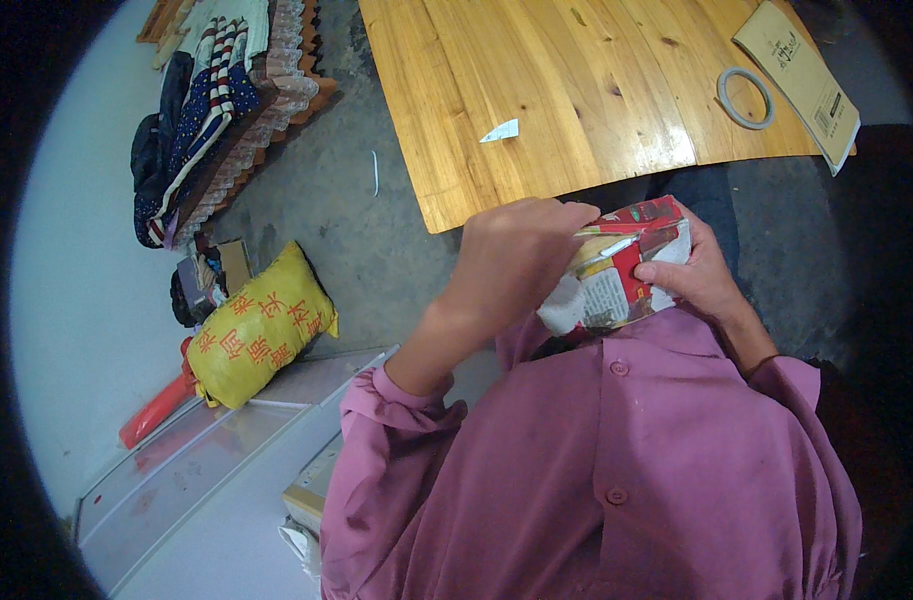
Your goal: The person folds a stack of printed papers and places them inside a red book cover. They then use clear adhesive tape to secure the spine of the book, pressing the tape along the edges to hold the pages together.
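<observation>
A worn red and white printed box (606, 296), its surface torn in places, is held at my lap just off the near edge of a wooden table (546, 90). My right hand (693, 266) grips the box's right end, thumb on the near face and fingers behind. Over the box's upper left end lies my left hand (512, 262), back of the hand up, with its fingertips at the top edge; what the fingers grasp there is hidden. A small scrap of pale paper (503, 131) rests on the table beyond my left hand.
A roll of tape (745, 98) and a tan booklet (798, 82) lie at the table's right. On the left stand a yellow sack (261, 326), a red plastic bundle (158, 409) and a lace-edged surface with folded cloth (201, 112). A white strip (375, 173) is on the concrete floor.
</observation>
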`<state>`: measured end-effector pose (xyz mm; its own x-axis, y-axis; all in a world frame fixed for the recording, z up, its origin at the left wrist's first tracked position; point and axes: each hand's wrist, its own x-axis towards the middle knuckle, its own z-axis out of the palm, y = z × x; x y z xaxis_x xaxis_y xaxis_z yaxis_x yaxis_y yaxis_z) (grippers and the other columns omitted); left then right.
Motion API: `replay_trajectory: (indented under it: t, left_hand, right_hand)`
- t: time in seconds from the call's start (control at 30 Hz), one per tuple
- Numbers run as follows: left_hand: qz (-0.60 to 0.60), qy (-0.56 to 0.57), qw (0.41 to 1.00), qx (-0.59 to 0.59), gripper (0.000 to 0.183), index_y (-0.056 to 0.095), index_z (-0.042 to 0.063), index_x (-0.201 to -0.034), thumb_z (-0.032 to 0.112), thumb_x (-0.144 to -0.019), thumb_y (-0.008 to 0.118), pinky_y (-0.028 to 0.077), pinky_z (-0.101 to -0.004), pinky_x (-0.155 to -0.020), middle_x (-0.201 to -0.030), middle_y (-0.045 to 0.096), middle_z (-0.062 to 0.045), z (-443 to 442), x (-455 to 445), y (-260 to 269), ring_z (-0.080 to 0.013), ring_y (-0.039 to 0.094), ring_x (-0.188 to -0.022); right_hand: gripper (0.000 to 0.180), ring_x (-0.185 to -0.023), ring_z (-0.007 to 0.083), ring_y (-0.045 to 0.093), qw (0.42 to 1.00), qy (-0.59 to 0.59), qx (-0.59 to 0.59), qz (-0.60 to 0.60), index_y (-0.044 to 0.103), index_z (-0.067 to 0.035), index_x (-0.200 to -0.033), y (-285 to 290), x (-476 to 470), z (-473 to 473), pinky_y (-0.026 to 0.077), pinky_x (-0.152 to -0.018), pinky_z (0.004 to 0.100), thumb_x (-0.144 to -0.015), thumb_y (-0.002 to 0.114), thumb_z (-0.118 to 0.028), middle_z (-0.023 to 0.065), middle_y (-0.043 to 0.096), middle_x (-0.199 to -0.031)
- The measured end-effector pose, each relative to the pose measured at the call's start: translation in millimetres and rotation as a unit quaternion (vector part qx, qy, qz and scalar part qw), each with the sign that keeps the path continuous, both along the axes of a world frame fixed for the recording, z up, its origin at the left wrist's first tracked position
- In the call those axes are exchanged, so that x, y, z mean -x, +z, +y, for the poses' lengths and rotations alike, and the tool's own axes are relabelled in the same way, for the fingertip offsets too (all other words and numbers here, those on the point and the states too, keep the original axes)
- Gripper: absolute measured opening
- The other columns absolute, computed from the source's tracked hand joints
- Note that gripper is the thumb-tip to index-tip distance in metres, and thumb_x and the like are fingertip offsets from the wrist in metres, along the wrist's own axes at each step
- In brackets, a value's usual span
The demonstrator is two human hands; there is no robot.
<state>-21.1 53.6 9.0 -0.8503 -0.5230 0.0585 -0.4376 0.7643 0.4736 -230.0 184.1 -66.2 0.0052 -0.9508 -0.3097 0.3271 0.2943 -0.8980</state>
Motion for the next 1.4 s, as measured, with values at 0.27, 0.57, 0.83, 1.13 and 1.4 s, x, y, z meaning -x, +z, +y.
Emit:
replay_trajectory:
  t: [0.27,0.57,0.83,1.13,1.4]
  left_hand:
    - [0.015,-0.046,0.994,0.098,0.02,0.067,0.011,-0.102,0.014,-0.083,0.066,0.054,-0.0343,-0.06,-0.078,0.064,-0.002,4,21,-2,-0.0193,0.069,-0.076]
    - [0.011,-0.022,0.997,0.071,0.02,0.07,0.011,-0.102,0.014,-0.083,0.065,0.054,-0.0349,-0.06,-0.078,0.067,-0.005,5,22,-11,-0.0213,0.07,-0.075]
    - [0.104,0.013,0.991,-0.077,0.016,0.075,0.007,-0.099,0.017,-0.091,0.066,0.057,-0.0387,-0.066,-0.088,0.074,-0.012,-5,20,-15,-0.0281,0.073,-0.076]
    - [0.051,0.053,0.921,-0.382,0.027,0.072,-0.001,-0.107,0.022,-0.094,0.068,0.054,-0.0317,-0.072,-0.089,0.074,-0.012,-28,7,-2,-0.0186,0.07,-0.078]
    - [0.092,0.153,0.814,-0.552,0.029,0.071,-0.002,-0.111,0.022,-0.094,0.072,0.051,-0.0232,-0.073,-0.094,0.072,-0.005,-44,-4,6,-0.0076,0.064,-0.083]
  right_hand:
    - [0.057,-0.107,0.012,0.063,1.0,0.003,0.003,-0.001,0.057,-0.006,-0.128,1,-3,-2,0.051,-0.094,0.0311,-0.079,0.085,-0.011,0.0034,0.068,-0.117]
    - [0.056,-0.107,0.0115,0.063,1.0,0.008,-0.003,-0.011,0.057,-0.006,-0.129,1,-3,-2,0.051,-0.094,0.0304,-0.08,0.084,-0.011,0.0033,0.067,-0.118]
    - [0.062,-0.11,0.0114,0.06,1.0,0.017,0.015,0.0,0.055,-0.005,-0.134,1,-3,-2,0.049,-0.096,0.0313,-0.079,0.085,-0.009,0.0029,0.066,-0.119]
    - [0.071,-0.109,0.0126,0.061,0.999,0.007,0.042,0.025,0.057,-0.005,-0.134,2,0,-1,0.049,-0.097,0.0315,-0.071,0.089,-0.007,0.0016,0.064,-0.118]
    - [0.076,-0.115,0.0143,0.061,0.991,0.002,0.095,0.093,0.056,-0.003,-0.135,-5,13,-22,0.048,-0.1,0.0321,-0.068,0.091,-0.004,0.0047,0.067,-0.124]
